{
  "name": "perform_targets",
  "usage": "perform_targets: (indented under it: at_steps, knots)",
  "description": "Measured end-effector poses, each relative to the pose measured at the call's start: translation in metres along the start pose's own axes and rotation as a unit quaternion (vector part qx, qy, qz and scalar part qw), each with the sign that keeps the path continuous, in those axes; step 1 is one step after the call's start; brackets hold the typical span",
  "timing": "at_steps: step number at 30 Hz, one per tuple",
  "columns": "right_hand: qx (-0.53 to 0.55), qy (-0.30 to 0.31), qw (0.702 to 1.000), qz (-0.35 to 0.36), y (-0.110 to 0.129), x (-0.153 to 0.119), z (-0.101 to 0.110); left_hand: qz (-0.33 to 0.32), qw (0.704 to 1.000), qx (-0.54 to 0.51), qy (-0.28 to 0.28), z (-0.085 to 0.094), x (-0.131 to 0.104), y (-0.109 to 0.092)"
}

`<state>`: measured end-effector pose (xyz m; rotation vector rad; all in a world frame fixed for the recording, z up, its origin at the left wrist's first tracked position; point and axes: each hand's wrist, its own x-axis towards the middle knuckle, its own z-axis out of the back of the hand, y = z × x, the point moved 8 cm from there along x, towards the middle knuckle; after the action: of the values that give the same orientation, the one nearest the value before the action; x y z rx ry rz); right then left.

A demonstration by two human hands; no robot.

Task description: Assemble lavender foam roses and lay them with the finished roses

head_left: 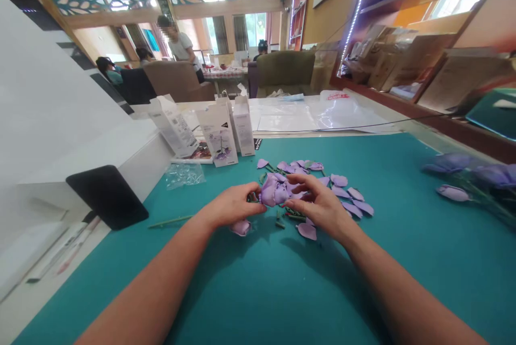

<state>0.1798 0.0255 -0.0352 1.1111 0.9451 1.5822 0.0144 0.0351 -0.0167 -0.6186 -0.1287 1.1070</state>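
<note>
A purple artificial flower (274, 190) is held above the green mat (258, 286). My left hand (237, 204) closes round its base from the left, thumb and fingers pinched. On the right, my right hand (316, 202) has its fingers curled at the flower's petals; the fingertips partly hide what they grip. Under and behind the hands lie loose purple petals (339, 192) and short green stem pieces (279, 222). A single petal (307, 231) rests below my right hand. Beneath my left hand sits a smaller pinkish-purple bud (241, 227).
White boxes (220, 135) stand at the back left beside a crumpled clear bag (184, 175). A black tablet-like slab (108, 197) leans at left, near a green stem (169, 221). Finished-looking purple flowers (451, 162) lie at right. Several people are in the background, one person (181, 47) standing.
</note>
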Motion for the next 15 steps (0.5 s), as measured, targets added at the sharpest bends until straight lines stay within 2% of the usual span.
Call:
perform_targets:
  at_steps: [4, 9, 15]
  knots:
    - [0.032, 0.063, 0.997, 0.000, -0.002, -0.001, -0.006, -0.028, 0.999, 0.009, 0.034, -0.003, 0.001, -0.010]
    - [0.035, 0.150, 0.988, -0.008, 0.001, -0.006, -0.019, -0.048, 0.993, -0.011, 0.103, -0.017, -0.001, -0.021]
    - [0.025, 0.154, 0.988, 0.001, 0.007, -0.008, -0.019, -0.060, 0.992, -0.015, 0.113, -0.017, -0.001, -0.026]
